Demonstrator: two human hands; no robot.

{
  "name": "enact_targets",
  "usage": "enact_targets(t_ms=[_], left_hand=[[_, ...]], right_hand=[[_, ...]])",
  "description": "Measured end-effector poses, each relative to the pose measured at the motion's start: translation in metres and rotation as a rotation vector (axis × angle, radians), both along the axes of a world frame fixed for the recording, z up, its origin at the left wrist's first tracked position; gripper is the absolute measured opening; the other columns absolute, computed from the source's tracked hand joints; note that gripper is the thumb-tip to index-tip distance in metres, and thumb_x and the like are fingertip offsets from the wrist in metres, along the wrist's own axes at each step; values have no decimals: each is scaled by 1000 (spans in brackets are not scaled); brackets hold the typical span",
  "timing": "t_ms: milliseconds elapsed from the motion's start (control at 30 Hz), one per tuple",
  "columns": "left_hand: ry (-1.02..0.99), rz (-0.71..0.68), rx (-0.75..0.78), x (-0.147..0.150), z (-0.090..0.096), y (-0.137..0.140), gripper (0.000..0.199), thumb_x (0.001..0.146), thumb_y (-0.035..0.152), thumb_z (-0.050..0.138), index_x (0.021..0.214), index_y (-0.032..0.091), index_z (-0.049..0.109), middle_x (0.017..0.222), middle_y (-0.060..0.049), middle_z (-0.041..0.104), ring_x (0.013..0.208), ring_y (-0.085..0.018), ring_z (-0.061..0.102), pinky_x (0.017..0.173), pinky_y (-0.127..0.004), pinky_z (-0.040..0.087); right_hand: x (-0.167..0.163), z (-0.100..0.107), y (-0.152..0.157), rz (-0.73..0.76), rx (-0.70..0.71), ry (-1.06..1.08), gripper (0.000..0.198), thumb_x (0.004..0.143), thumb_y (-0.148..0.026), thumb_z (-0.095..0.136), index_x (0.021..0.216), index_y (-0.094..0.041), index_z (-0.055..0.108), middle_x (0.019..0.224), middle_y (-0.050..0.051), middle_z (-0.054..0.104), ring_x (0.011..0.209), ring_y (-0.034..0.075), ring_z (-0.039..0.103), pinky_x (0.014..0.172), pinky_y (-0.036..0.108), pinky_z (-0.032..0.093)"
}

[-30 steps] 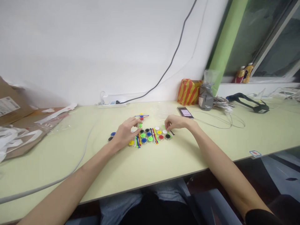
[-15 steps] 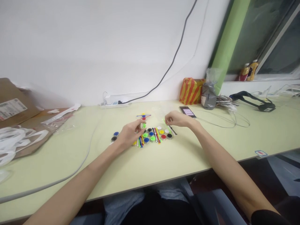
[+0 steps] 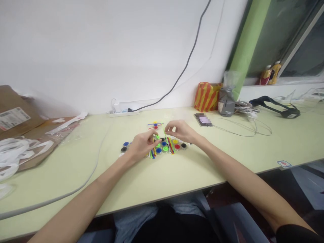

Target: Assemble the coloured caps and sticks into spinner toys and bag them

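My left hand (image 3: 144, 143) pinches a small bright green round piece (image 3: 158, 137) between thumb and fingertips, just above the tabletop. Close by on the right, my right hand (image 3: 180, 131) has its fingers closed on a thin green plastic strip (image 3: 164, 130), held nearly upright. Beneath both hands lie several small round pieces with clear bases and coloured tops, among them a blue one (image 3: 158, 150), a red one (image 3: 177, 146) and a black one (image 3: 183, 145). Bundles of thin coloured strips (image 3: 170, 145) rest between them. Behind the hands, a blue strip (image 3: 152, 124) and a red strip lie with round pieces.
At right stand a phone (image 3: 204, 119), a striped bag (image 3: 207, 97) and a black headset-like frame (image 3: 275, 106). A power strip (image 3: 123, 113) sits against the wall. Cardboard (image 3: 17, 111) and white straps (image 3: 20, 148) occupy the left; a grey cable (image 3: 86, 180) crosses the table.
My right hand has moved left with the green strip, close to my left hand. The left hand stays almost in place, still holding the green round piece.
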State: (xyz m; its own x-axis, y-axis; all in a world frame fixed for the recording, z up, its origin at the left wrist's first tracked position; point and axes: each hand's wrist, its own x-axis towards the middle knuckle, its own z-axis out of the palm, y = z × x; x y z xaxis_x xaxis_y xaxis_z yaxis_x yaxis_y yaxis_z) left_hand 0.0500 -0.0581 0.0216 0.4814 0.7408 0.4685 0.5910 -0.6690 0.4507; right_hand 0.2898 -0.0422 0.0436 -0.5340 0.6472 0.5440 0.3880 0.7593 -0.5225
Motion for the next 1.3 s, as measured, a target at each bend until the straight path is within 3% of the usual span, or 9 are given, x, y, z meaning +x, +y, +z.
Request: enact_targets(t_ms=[200,533,733,967,1100,1300], left_hand=[[-25,-40,-28,1,3,-6,19,92,38,61,102,21,60,63,7,50,56,-10,46,60,-24,38],[-29,-33,-4,0,2,-6,20,94,40,59,103,21,61,68,5,53,60,-11,51,62,-24,39],[-27,-28,3,3,7,-10,21,96,38,56,108,22,63,69,5,54,61,-11,50,62,-24,40],[-13,11,2,3,9,-10,22,95,41,54,98,20,61,72,2,59,63,-12,52,62,-25,40],[-2,38,18,3,8,-9,24,95,42,54,100,20,62,71,2,59,62,-13,52,63,-26,41],[-6,28,27,2,7,-9,24,96,41,53,103,20,63,72,3,59,64,-12,52,63,-25,41]], right_hand=[[-20,-5,-11,42,-51,76,10,84,-10,62,81,-17,68,77,0,71,70,13,67,65,24,50],[-29,-12,-14,26,-124,259,6,85,-22,66,86,-16,69,83,3,72,75,14,66,57,21,47],[-29,-7,-16,14,-155,302,21,85,-22,68,105,-17,68,85,2,70,76,13,64,59,22,46],[-29,-15,-12,8,-69,262,3,84,-16,66,84,-17,69,80,1,69,70,11,58,59,23,44],[-30,-15,-14,-1,-16,262,4,82,-14,65,81,-17,66,79,1,68,72,12,58,59,23,44],[-30,-16,-13,31,-56,266,3,80,-14,65,82,-17,64,80,0,66,71,12,57,61,24,45]])
